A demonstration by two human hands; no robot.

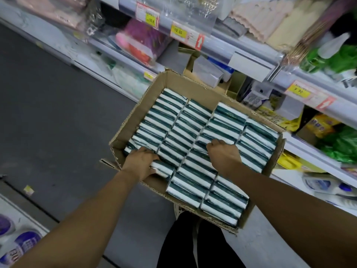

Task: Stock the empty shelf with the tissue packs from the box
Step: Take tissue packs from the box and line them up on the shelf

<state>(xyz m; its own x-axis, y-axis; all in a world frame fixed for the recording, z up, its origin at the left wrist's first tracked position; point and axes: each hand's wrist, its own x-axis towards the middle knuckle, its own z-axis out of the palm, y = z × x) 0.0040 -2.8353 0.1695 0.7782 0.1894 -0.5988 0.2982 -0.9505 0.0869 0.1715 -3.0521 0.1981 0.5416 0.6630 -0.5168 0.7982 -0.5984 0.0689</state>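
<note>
Both hands are in the box (135, 117) at frame centre: our left hand (142, 161) curls round a tissue pack (162, 169) at the near-left row, our right hand (224, 153) digs fingers down between packs mid-box. Box nearly full, so we're at first pick. Next: lift packs clear, find the empty shelf, not identifiable here.

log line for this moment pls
stage: picking packs | left hand: grips pack | right hand: fingers among packs, grip unclear | box: nearly full
</note>
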